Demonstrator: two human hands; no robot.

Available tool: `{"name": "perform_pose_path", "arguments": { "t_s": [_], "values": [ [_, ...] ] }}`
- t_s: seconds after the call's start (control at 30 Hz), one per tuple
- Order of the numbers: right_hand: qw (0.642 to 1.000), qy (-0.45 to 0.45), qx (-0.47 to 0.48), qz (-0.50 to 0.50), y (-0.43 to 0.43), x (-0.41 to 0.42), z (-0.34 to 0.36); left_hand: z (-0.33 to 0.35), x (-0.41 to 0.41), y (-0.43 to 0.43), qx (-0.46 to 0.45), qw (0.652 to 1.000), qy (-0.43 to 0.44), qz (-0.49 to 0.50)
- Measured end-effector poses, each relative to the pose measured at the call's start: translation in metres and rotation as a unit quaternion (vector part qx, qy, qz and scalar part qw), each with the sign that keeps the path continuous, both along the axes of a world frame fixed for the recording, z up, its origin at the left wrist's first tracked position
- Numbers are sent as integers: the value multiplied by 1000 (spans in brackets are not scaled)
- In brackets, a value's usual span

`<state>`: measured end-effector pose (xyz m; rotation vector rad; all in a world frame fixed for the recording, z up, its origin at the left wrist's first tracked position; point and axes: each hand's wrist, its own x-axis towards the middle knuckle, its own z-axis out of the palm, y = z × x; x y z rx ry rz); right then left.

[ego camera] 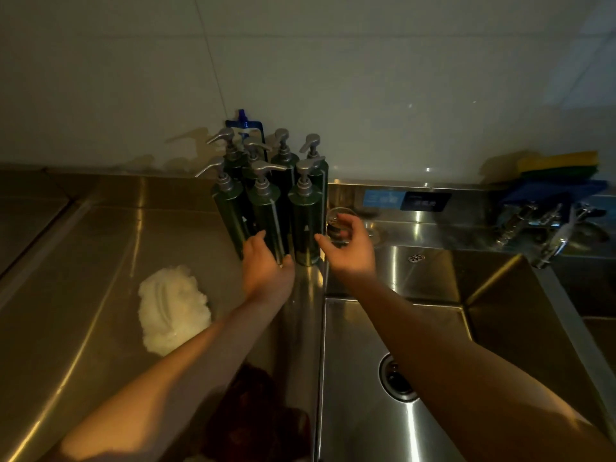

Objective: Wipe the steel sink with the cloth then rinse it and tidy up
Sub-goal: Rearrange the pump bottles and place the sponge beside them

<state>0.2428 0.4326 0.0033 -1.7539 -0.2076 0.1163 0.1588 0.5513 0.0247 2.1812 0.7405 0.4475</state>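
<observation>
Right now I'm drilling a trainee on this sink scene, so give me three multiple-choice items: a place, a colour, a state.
1. Where does the cloth lie? A on the steel counter left of the sink; B in the basin; C over the tap.
2. What colour are the pump bottles? A white; B red; C dark green.
3. The cloth is: A draped flat; B bunched, lying loose; C held in fingers.
Key: 1 A, it sits on the counter beside the basin; 2 C, dark green under silver pumps; 3 B, the left hand and right hand are at the bottles, away from it.
</observation>
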Motion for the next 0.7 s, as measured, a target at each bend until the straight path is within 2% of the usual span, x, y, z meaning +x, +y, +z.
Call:
{"name": "perform_pose_path", "arguments": {
  "t_s": [0.4,0.7],
  "values": [
    [992,-98,-54,-54,-110,-8,44,32,31,-117,13,993,-52,-104],
    [977,-166,-69,-111,-202,23,86,61,76,-184,12,968,-97,-231]
  ]
}}
